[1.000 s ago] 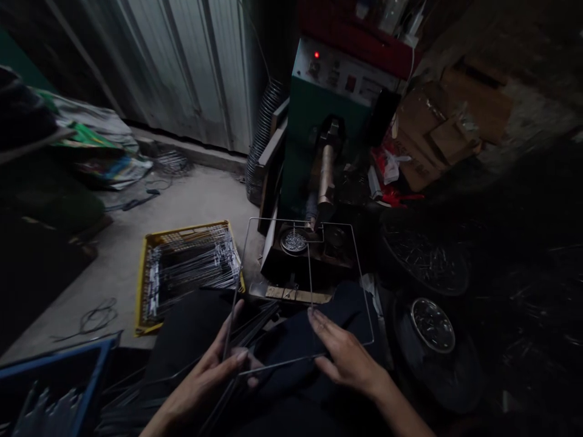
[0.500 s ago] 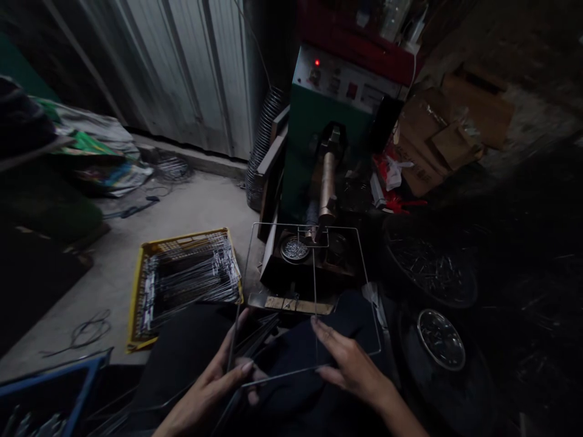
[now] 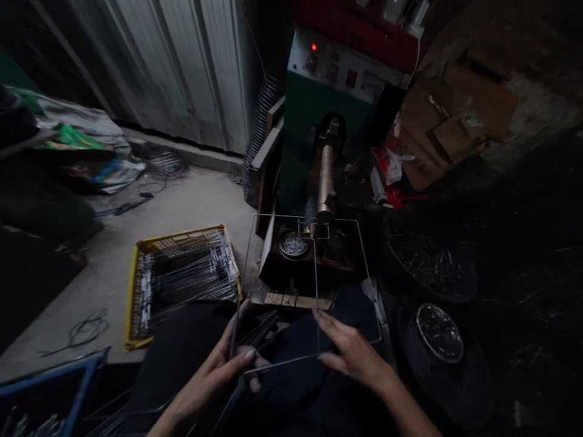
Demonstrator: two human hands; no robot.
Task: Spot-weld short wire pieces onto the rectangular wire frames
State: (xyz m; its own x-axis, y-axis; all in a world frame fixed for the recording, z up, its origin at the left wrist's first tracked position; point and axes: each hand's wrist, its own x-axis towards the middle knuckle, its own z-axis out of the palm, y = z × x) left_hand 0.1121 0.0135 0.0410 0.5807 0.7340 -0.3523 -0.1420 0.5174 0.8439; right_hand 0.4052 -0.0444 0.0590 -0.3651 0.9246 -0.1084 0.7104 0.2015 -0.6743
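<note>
A rectangular wire frame (image 3: 316, 273) stretches from my hands to the welding machine (image 3: 300, 103). Its far side lies at the tip of the machine's copper-coloured arm (image 3: 326, 176), where a small wire bracket (image 3: 300, 233) meets it. My left hand (image 3: 230, 358) is closed around the frame's near left corner, thumb on the wire. My right hand (image 3: 350, 349) grips the near bar by the middle wire, its fingers and thumb on either side. Below the arm sits a small round dish (image 3: 293, 244) of tiny metal pieces.
At the left, a yellow crate (image 3: 132, 297) holds many wire parts, with a blue crate (image 3: 82, 388) nearer. To the right are a dark basin of metal pieces (image 3: 428, 261) and a round metal bowl (image 3: 439, 334). Cardboard boxes (image 3: 437, 127) lie behind.
The view has shifted slightly, so the machine and crates sit a little higher in the picture. Both hands keep their hold on the wire frame, which stays at the machine's tip.
</note>
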